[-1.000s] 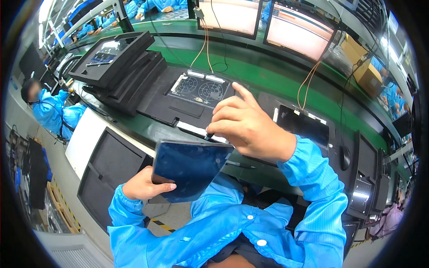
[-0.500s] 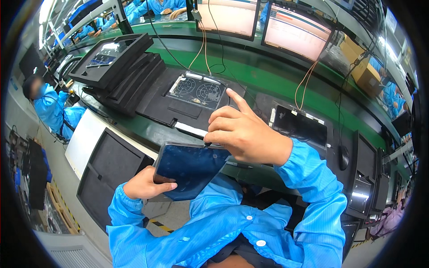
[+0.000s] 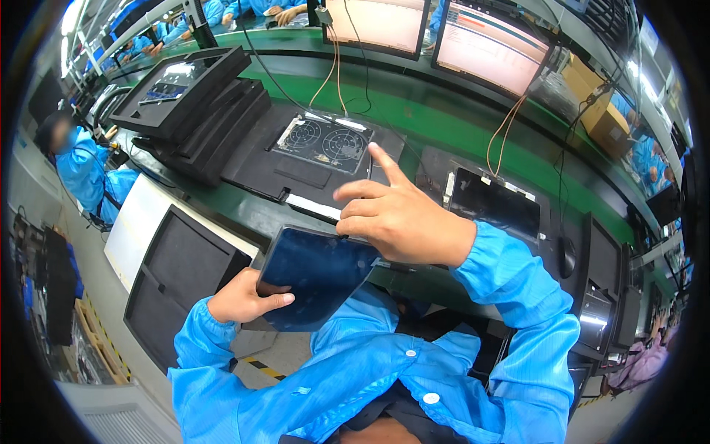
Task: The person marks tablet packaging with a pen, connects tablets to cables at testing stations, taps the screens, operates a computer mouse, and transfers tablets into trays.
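My left hand (image 3: 248, 298) grips the lower left corner of a dark blue glossy tablet-like panel (image 3: 314, 272), tilted in front of my chest. My right hand (image 3: 399, 214) hovers over the panel's upper right edge, index finger stretched up and the other fingers curled, touching or just above that edge. Past my right hand lies a black foam tray (image 3: 292, 159) carrying a metal plate with two round fan grilles (image 3: 324, 139).
A green conveyor belt (image 3: 414, 111) runs across the back, under two lit monitors (image 3: 499, 44). Stacked black trays (image 3: 185, 96) sit at the left, a black screen unit (image 3: 495, 203) at the right. Another black tray (image 3: 174, 277) stands below the bench. A worker in blue (image 3: 81, 166) sits left.
The panel has tilted up and come nearer to me. My right hand has shifted slightly right along its top edge, index finger still raised.
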`<state>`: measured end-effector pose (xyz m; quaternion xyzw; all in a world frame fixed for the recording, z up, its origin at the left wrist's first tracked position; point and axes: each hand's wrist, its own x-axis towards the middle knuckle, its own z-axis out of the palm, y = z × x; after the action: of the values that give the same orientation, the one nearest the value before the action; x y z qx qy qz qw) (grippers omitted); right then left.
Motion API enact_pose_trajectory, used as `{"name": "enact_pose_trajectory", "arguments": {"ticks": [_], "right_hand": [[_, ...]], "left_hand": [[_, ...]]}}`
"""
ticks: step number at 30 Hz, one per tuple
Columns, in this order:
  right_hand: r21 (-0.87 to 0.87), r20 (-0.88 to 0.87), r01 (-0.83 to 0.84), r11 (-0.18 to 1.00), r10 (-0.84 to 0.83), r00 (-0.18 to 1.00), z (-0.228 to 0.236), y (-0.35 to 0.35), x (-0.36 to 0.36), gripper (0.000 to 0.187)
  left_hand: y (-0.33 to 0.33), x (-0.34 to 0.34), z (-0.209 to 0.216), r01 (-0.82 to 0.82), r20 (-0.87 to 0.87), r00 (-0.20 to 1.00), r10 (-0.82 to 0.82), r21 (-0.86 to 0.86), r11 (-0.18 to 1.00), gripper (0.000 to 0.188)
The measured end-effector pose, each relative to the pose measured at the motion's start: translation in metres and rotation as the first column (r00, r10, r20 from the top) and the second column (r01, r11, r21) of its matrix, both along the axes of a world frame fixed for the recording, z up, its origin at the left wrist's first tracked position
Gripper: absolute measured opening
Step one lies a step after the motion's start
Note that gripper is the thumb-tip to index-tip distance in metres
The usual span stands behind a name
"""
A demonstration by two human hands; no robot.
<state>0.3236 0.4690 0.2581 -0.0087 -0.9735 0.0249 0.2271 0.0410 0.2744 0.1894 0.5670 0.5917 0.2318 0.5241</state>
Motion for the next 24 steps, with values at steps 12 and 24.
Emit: {"name": "enact_pose_trajectory", "arguments": {"ticks": [12,24], "right_hand": [[-0.99,0.098,0.106,0.093,-0.085,0.992,-0.062,0.018,-0.006,0.044],[-0.756,-0.129,-0.51,-0.41,-0.67,0.731,-0.105,0.057,-0.068,0.026]], "left_hand": [[0.077,-0.045,0.052,0.069,-0.114,0.993,-0.038,0.275,0.959,0.041],[0.18,-0.117,-0.006,-0.11,-0.338,0.842,0.421,0.656,0.747,0.106]]}}
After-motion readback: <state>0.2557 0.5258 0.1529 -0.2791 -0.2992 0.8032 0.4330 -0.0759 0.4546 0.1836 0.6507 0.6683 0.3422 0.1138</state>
